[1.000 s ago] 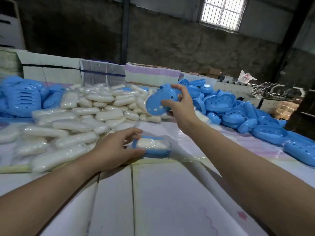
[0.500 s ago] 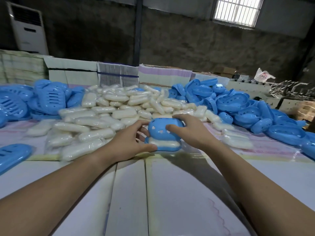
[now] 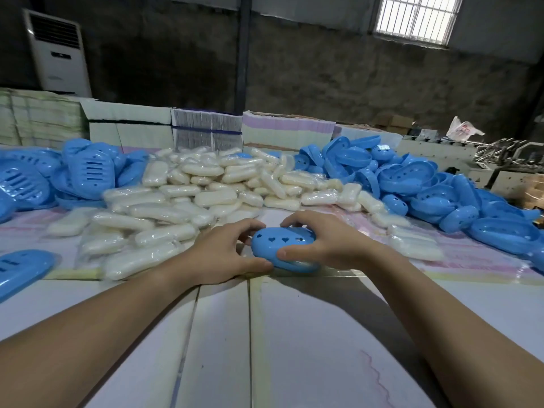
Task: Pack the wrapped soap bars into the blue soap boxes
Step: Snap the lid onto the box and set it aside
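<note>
Blue soap box (image 3: 284, 248), lid on, resting on the bench (image 3: 294, 334) near the middle, gripped from both sides. Row of heart-shaped holes along the lid top. Left hand (image 3: 219, 254) wrapped around the box's left end, thumb low against the near edge, fingers (image 3: 250, 226) curled over the far side. Right hand (image 3: 326, 242) clamped on the right end, thumb pressed on the near face of the lid, fingers curled over the top and back. Both hands closed firmly on the same box, nothing else held.

Just behind the hands, a broad heap of wrapped soap bars (image 3: 188, 195), pale and glossy in clear film, spilling toward the near left. To the right, a pile of blue box halves (image 3: 418, 184), open sides up or tilted, pierced with heart holes. To the left, another pile of blue slotted trays (image 3: 88, 169), with one lone tray (image 3: 20, 269) lying near the left edge. Behind the piles, stacks of flat cardboard (image 3: 126, 125). Against the back wall on the left, a white standing air conditioner (image 3: 57, 54); high on the right, a barred window (image 3: 416, 17).
</note>
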### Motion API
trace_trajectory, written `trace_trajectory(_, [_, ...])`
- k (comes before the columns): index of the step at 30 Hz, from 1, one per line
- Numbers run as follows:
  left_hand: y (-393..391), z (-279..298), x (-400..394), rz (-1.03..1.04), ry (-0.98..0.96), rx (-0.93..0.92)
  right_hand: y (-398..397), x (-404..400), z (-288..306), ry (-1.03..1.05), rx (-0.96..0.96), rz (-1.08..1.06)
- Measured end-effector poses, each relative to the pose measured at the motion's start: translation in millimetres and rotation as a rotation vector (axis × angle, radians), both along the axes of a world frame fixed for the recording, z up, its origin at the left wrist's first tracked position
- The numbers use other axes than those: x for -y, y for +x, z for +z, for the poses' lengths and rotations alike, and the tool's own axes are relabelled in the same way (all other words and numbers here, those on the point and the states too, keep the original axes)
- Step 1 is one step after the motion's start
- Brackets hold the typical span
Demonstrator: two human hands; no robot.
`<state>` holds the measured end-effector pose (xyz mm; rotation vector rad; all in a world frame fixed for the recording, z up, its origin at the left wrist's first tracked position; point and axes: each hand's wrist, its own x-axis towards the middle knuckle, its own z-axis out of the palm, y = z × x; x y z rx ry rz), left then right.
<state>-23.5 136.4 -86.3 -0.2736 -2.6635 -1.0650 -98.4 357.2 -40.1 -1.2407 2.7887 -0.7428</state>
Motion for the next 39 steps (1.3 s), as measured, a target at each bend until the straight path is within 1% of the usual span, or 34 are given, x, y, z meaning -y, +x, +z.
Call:
trace_trajectory(2, [1, 2, -1, -0.032, 0.008, 0.005, 1, -3, 6, 0.044, -0.070, -0.010])
trace_trajectory(3, [2, 2, -2, -0.042, 0.005, 0.006, 1, -5, 9, 0.063, -0.073, -0.017])
trace_trajectory(7, [3, 2, -3, -0.081, -0.011, 0.039, 4, -3, 7, 0.151, 0.038, -0.020])
trace_trajectory(10, [0, 3, -4, -0.118, 0.002, 0.052, 9, 6, 1, 0.163, 0.029, 0.058])
trace_trajectory(14, [-1, 4, -4, -0.118, 0.027, 0.040, 12, 8, 1, 0.034, 0.029, 0.090])
trace_trajectory(18, [-2, 4, -4, -0.134, 0.049, 0.059, 10, 4, 0, -0.085, 0.087, 0.112])
trace_trajectory(20, [-2, 4, -3, -0.162, 0.081, 0.079, 8, 3, 1, -0.146, 0.147, 0.123])
trace_trajectory(23, [0, 8, -4, -0.204, 0.117, 0.111, 6, 2, -2, -0.200, 0.288, 0.144])
trace_trajectory(25, [0, 8, -4, -0.241, 0.136, 0.100, 7, 4, -4, -0.220, 0.322, 0.164])
trace_trajectory(28, [1, 6, -3, -0.218, 0.168, 0.064, 7, 5, -5, -0.295, 0.358, 0.186])
trace_trajectory(31, [0, 3, -2, -0.164, 0.149, 0.044, 3, -1, -2, -0.362, 0.354, 0.177])
trace_trajectory(36, [-3, 3, 1, -0.102, 0.112, 0.089, -2, -9, -6, -0.189, 0.326, 0.177])
trace_trajectory(39, [-1, 4, 0, -0.081, 0.070, 0.068, -1, -5, -8, -0.177, 0.312, 0.178])
